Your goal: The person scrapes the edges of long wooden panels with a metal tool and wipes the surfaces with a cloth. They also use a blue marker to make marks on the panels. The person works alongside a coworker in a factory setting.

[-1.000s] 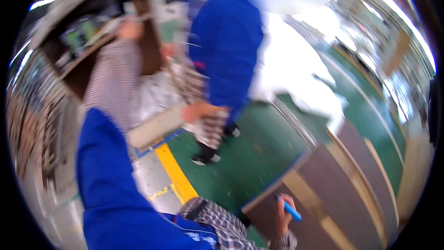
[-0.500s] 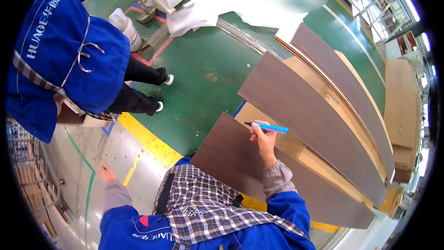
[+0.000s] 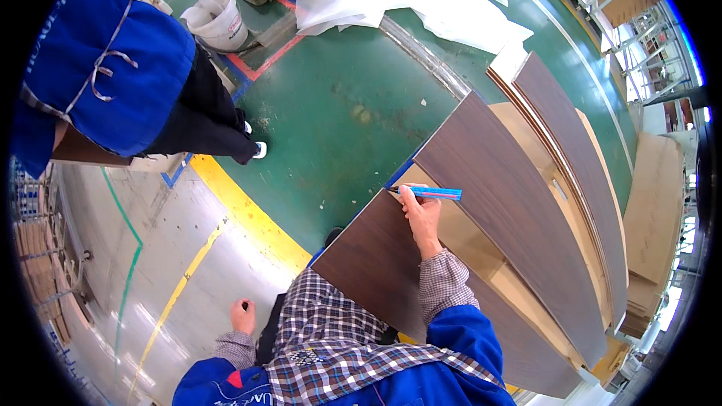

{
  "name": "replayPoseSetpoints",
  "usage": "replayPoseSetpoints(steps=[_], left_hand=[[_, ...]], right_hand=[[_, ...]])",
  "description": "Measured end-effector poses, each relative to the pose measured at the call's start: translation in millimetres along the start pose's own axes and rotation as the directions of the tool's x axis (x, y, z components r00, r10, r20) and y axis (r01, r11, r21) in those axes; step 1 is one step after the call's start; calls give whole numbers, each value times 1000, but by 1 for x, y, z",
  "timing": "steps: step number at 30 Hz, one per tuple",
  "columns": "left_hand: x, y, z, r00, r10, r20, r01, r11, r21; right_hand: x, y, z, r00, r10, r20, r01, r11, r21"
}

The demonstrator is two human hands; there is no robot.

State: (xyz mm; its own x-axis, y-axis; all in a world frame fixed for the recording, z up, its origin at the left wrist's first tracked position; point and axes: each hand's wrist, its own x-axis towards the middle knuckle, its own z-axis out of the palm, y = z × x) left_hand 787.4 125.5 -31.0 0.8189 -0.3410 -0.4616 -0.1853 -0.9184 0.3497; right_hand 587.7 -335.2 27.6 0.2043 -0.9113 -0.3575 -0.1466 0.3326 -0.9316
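Fingers (image 3: 410, 201) of the right hand (image 3: 425, 219) are closed around a slim blue marker pen (image 3: 442, 194), thumb and forefinger pinching it near its dark tip. The pen's barrel runs out to the right of the grip, and its tip points left, close to a corner of the dark brown, wood-grained flat panel (image 3: 376, 252) below the hand; whether tip and panel touch cannot be told. Well to the left and lower, the left hand (image 3: 243, 317) has its fingers curled inward around a dark spot; whether they grip something cannot be told.

From beside the pen tip, the panel's straight edge slants down and left toward the wearer. Past that edge, open green floor (image 3: 338, 128) spreads ahead and left of the right fingers, while a grey floor (image 3: 169, 256) with a yellow stripe (image 3: 244, 207) surrounds the left hand.

Right of the pen, a second dark brown panel (image 3: 511, 195) shows faint lengthwise grain, with smooth tan board (image 3: 466, 237) in the gap between. Behind the right wrist, a brown-checked cloth cuff (image 3: 445, 282) meets a plain blue sleeve (image 3: 466, 334).
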Motion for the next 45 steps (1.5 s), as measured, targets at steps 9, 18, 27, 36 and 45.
replayPoseSetpoints(steps=[9,18,27,36,45], left_hand=[[38,-24,-21,997,-70,-41,70,998,-4],[30,-30,-13,990,-137,-16,136,990,-39],[-11,-43,3,976,-211,-56,206,975,-89],[-134,-90,74,976,-178,-123,160,976,-147],[-300,-132,139,967,-164,-195,150,985,-85]], right_hand=[[0,-8,5,998,-49,36,51,997,-66],[7,-29,3,967,-195,162,239,913,-331],[-21,-29,-76,970,-113,216,206,852,-482],[-66,-11,-201,953,-134,271,264,808,-527],[-128,26,-351,952,-124,279,259,811,-524]])
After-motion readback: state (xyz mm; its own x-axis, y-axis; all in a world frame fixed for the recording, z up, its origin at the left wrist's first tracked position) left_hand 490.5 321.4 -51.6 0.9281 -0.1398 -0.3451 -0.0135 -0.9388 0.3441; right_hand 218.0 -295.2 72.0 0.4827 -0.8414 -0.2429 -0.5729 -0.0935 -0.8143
